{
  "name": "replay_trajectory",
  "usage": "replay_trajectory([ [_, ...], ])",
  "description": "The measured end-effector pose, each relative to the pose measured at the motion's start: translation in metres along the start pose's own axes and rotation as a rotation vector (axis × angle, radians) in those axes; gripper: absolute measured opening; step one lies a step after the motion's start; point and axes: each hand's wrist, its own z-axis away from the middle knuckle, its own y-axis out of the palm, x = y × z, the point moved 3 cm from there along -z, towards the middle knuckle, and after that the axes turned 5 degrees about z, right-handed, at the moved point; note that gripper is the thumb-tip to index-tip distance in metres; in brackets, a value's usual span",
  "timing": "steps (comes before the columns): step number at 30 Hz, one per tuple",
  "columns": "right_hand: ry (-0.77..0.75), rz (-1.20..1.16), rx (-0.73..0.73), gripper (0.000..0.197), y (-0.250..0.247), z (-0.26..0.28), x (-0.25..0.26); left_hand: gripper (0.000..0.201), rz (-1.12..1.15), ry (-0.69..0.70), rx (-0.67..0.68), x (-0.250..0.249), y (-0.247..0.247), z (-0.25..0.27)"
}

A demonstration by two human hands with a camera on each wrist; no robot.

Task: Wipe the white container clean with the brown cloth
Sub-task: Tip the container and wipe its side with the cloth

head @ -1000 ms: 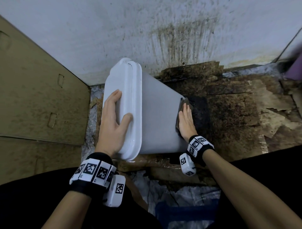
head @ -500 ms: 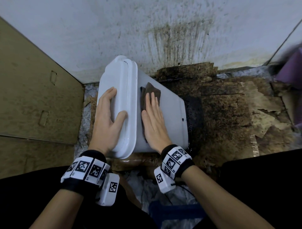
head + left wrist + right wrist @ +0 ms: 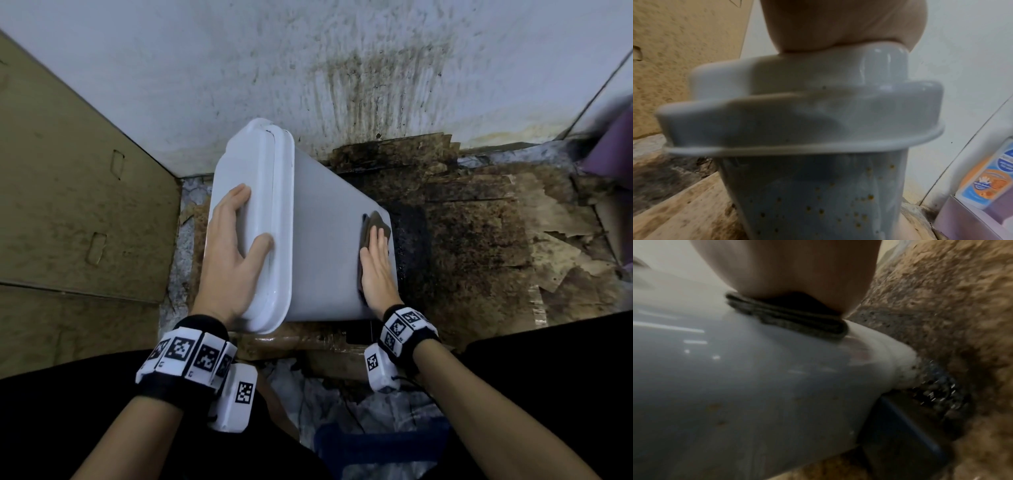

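Flat-fingered right hand (image 3: 376,270) presses the brown cloth (image 3: 375,228) low on the white container (image 3: 325,246)'s right side, unwiped wall leftward; left hand (image 3: 233,253) steadies its lid (image 3: 270,192).

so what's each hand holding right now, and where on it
Left hand steadies the container by its lid end. Right hand presses the cloth flat against the side near the base, gripping nothing.

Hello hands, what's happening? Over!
Left hand steadies white container by its lid. Right hand presses brown cloth flat near its bottom. Nothing blocking.
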Motion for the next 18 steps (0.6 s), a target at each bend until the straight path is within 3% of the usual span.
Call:
replay_trajectory([
  [6, -0.010, 0.021, -0.013, 0.056, 0.010, 0.017, 0.026, 0.062, -0.012, 0.005, -0.012, -0.001, 0.001, -0.001],
  [13, -0.307, -0.014, -0.005, 0.053, 0.029, 0.068, 0.092, 0.061, -0.040, 0.017, -0.014, -0.002, 0.002, -0.002],
  [18, -0.373, 0.031, -0.034, 0.054, 0.026, 0.074, 0.088, 0.061, -0.040, 0.019, -0.011, -0.005, 0.004, 0.000],
])
